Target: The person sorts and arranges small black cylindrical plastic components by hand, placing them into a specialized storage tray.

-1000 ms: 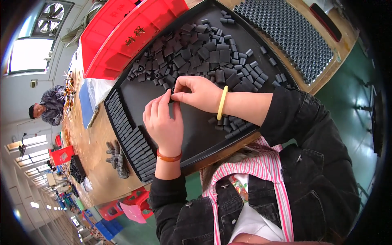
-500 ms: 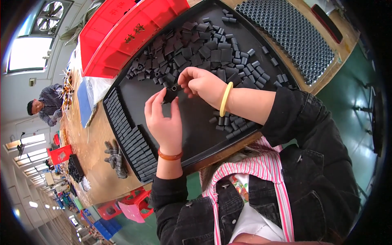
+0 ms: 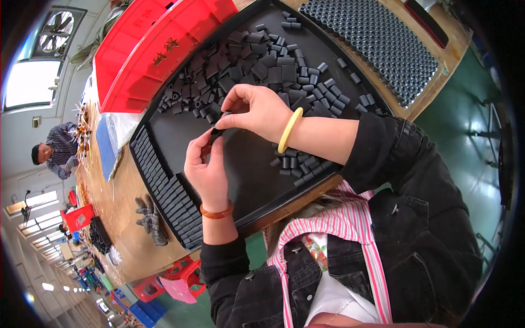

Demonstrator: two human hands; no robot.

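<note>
Black tray holds loose pieces and neat rows, both hands pinching one dark piece

Tray is set on table, with loose tubes heaped in its back half, rows of tubes lined up along its left edge, small cluster gathered near front right. Bin is placed behind tray to the left, packed cylinders behind to the right. Glove is laid left of tray.
</note>
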